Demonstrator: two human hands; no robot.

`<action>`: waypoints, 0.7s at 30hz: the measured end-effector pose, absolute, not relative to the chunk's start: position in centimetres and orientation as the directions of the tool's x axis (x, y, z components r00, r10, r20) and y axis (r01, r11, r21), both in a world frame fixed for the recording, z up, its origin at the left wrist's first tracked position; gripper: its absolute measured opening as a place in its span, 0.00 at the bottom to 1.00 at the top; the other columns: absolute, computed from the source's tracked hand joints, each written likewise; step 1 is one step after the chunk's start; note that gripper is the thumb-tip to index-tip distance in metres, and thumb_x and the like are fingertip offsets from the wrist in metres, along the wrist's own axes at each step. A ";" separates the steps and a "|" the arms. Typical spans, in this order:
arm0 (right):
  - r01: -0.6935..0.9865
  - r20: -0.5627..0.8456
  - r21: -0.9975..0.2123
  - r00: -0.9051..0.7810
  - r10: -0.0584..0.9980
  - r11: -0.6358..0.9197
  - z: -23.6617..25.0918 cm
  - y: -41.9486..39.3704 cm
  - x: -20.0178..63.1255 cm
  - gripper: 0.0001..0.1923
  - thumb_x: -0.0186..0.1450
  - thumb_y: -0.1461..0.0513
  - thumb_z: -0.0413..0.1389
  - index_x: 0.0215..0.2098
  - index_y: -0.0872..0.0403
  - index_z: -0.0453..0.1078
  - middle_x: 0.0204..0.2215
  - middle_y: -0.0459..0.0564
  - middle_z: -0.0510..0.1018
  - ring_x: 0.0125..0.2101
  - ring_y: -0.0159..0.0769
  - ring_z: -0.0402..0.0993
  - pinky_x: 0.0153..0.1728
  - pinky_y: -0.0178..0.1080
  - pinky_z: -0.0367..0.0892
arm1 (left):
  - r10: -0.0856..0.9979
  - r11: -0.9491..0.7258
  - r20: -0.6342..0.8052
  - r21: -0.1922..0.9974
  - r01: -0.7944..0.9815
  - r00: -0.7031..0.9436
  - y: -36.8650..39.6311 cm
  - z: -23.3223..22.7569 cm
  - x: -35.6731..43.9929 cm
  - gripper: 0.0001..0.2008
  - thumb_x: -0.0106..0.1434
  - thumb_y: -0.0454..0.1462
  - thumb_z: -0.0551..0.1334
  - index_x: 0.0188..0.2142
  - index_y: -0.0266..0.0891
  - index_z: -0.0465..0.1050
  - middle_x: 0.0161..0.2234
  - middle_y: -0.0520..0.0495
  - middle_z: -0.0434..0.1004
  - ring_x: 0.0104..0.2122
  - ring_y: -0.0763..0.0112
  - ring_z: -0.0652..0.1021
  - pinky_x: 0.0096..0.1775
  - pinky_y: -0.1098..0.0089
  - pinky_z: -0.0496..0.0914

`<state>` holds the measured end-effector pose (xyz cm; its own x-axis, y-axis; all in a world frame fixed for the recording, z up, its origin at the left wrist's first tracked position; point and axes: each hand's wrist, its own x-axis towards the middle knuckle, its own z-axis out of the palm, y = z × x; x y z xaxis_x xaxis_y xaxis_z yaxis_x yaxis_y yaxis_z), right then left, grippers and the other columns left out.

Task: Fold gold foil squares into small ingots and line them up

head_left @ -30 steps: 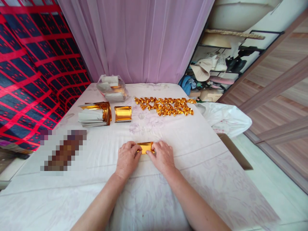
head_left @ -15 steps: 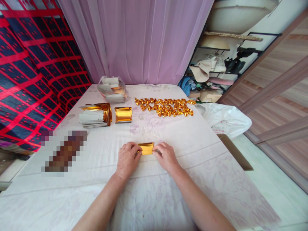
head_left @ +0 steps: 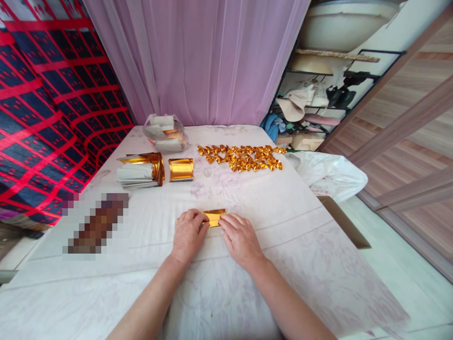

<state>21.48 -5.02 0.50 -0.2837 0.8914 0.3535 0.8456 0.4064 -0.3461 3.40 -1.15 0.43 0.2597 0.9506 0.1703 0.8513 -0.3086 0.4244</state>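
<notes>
The gold foil sheet (head_left: 213, 217) lies flat on the table (head_left: 283, 208) because your left hand (head_left: 187, 234) and right hand (head_left: 240, 237) press their fingertips on its ends, pinning it.

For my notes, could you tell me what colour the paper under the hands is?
Shiny gold paper, clearest in the head view.

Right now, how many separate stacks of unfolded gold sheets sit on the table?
2: a large stack at far left, and a smaller stack just right of it. The clear bag behind may hide more.
</notes>
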 end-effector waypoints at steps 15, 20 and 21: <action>0.931 0.140 -0.218 -0.269 0.953 0.294 -0.5 -6.6 21.3 0.21 0.70 0.58 0.49 0.60 0.49 0.65 0.61 0.47 0.66 0.64 0.47 0.53 0.59 0.54 0.52 | 0.856 -0.514 0.100 0.065 0.855 0.507 -5.2 1.6 4.0 0.22 0.63 0.33 0.58 0.57 0.45 0.68 0.36 0.45 0.74 0.36 0.60 0.73 0.40 0.59 0.65; 0.932 0.155 -0.213 -0.263 0.952 0.292 -0.4 -6.7 21.3 0.20 0.70 0.58 0.49 0.59 0.48 0.66 0.60 0.48 0.67 0.63 0.47 0.55 0.59 0.54 0.53 | 0.872 -0.484 0.090 0.018 0.875 0.481 -4.8 1.7 4.5 0.22 0.63 0.34 0.58 0.57 0.43 0.69 0.35 0.44 0.73 0.36 0.58 0.73 0.40 0.59 0.64; 0.933 0.157 -0.212 -0.260 0.953 0.290 -0.3 -6.7 21.3 0.20 0.70 0.58 0.49 0.59 0.48 0.66 0.60 0.48 0.68 0.63 0.47 0.55 0.59 0.54 0.53 | 0.873 -0.482 0.094 0.018 0.876 0.479 -4.8 1.7 4.5 0.21 0.63 0.34 0.58 0.56 0.43 0.70 0.35 0.44 0.73 0.36 0.58 0.73 0.40 0.59 0.63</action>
